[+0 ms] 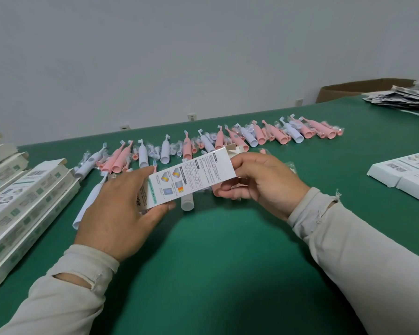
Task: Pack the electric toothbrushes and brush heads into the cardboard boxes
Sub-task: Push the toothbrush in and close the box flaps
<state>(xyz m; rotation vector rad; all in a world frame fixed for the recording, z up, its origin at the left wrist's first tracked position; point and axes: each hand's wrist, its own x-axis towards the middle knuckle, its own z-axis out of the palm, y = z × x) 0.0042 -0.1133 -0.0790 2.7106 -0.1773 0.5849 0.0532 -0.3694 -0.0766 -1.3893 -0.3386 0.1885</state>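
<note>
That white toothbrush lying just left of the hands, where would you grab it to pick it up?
Probably the thick lower handle of the white toothbrush, pinched across its width from above. It lies flat on the green table, bristles pointing away, open base nearest you. The box and left hand cover its upper part, so the near end is freest.

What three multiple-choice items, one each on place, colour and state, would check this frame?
1. Where is the stack of opened boxes?
A. by the left table edge
B. at the table's middle
C. under the right hand

2. What colour is the table?
A. red
B. green
C. white

3. How is the held box gripped?
A. by the left hand alone
B. by no hand
C. by both hands

Answers: 1 A, the stack lies at far left. 2 B, the cloth is green. 3 C, the left hand and right hand each grip an end.
</note>
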